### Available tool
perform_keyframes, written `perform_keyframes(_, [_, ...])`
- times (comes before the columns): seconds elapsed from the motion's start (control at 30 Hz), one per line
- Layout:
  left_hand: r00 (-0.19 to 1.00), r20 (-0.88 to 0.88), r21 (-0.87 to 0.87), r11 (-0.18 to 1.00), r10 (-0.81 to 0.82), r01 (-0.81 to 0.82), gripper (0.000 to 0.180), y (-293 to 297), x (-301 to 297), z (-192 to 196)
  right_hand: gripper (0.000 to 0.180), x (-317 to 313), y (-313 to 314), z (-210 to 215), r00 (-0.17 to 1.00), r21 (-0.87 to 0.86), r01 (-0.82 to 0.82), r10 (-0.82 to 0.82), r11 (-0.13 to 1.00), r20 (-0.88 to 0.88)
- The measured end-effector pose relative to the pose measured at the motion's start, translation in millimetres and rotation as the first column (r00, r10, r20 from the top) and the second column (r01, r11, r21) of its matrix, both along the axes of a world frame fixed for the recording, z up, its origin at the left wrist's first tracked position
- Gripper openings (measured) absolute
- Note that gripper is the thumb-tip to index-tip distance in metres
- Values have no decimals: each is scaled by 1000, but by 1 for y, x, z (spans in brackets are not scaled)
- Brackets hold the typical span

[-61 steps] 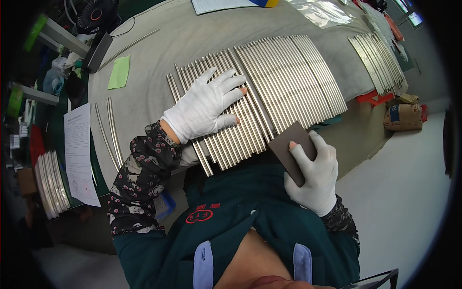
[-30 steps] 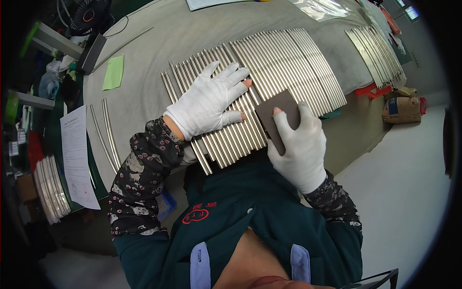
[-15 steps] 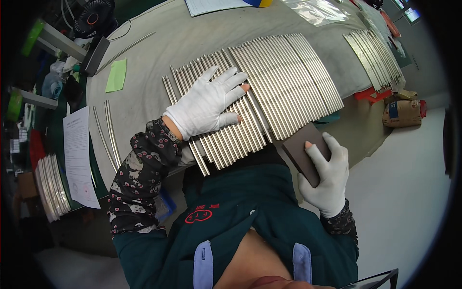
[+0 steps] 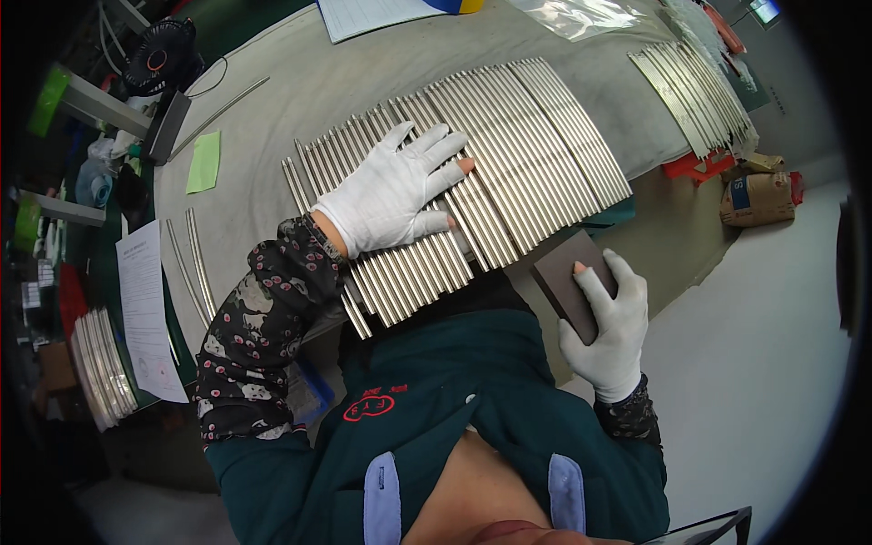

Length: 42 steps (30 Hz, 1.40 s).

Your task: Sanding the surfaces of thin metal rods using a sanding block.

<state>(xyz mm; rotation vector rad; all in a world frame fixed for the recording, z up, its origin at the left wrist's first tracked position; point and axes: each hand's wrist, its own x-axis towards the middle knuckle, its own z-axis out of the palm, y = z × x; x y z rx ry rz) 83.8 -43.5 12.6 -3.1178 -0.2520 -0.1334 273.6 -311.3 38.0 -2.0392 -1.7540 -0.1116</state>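
A wide row of slim, shiny metal rods [image 4: 509,173] lies side by side on the grey-covered table. My left hand [image 4: 386,195], in a white glove with some fingertips bare, rests on the rods of the left part with its fingers spread. Its palm hides the middle of several rods. In my right hand [image 4: 610,318], also white-gloved, is a dark brown rectangular block [image 4: 568,277], gripped by its side just off the near right end of the row. The block is apart from the rods.
More metal strips [image 4: 695,100] lie at the far right. Left of the row are a green paper note [image 4: 204,163], a few loose rods [image 4: 195,259] and a printed sheet [image 4: 150,313]. A small black fan [image 4: 159,59] stands far left; a plastic bag [image 4: 581,16] lies at the back.
The view has shifted, so table and rods appear further left. Against the rods, my left hand sits slightly further right, still flat. My right hand keeps its hold on the block.
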Motion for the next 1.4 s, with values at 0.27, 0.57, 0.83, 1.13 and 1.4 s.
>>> perform_keyframes(0.27, [1000,6,32,999,-11,10,75,0,-25,0,65,-1,4,3,998,-17,-67,67,998,0])
perform_keyframes(0.57, [1000,21,42,999,-8,7,73,-2,-29,0,62,-32,7,-5,991,-89,-131,129,987,-28])
perform_keyframes(0.83, [999,41,6,1000,17,-17,70,-5,-26,1,65,-37,9,-6,992,-87,-123,120,989,-41])
perform_keyframes(1.13, [997,40,50,997,61,-63,68,-6,0,-2,66,-28,4,-5,974,-42,-219,216,975,-66])
perform_keyframes(1.4, [996,58,52,996,74,-77,67,-6,14,-5,67,-25,7,-11,953,43,-300,301,953,-14])
